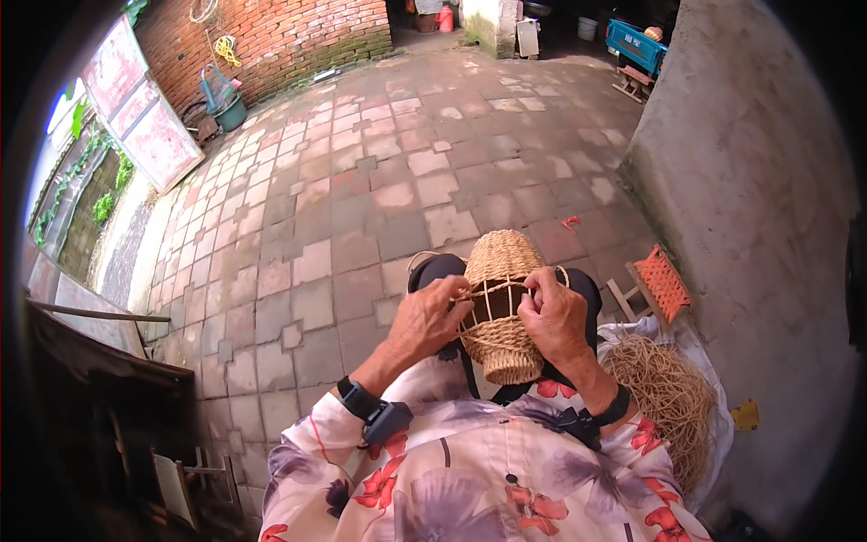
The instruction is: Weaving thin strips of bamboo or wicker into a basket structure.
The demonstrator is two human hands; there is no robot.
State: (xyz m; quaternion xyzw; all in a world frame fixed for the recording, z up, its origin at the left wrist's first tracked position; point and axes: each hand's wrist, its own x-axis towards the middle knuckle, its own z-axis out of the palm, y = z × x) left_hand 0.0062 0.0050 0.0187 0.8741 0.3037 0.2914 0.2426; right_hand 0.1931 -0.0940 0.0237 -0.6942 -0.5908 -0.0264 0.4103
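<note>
A tan woven straw basket [504,257] lies across my lap, its narrow round end toward my body. Pale upright ribs [489,300] show bare across a gap in its middle, with tight weave above and below. My left hand [424,318] is closed at the left edge of that gap, fingertips on the straw. At the gap's right edge, my right hand [553,316] has thumb and fingers pinched together against the basket. Whether a loose strand is between these fingertips is too small to make out. A loop of straw cord [420,259] sticks out beyond my left hand.
A heap of straw cord [659,388] lies on a white sack at my right, by a stool with an orange woven seat [664,280]. A grey wall [750,181] rises on the right. Paving [316,235] stretches ahead to a brick wall [280,36]; a chair [190,483] stands lower left.
</note>
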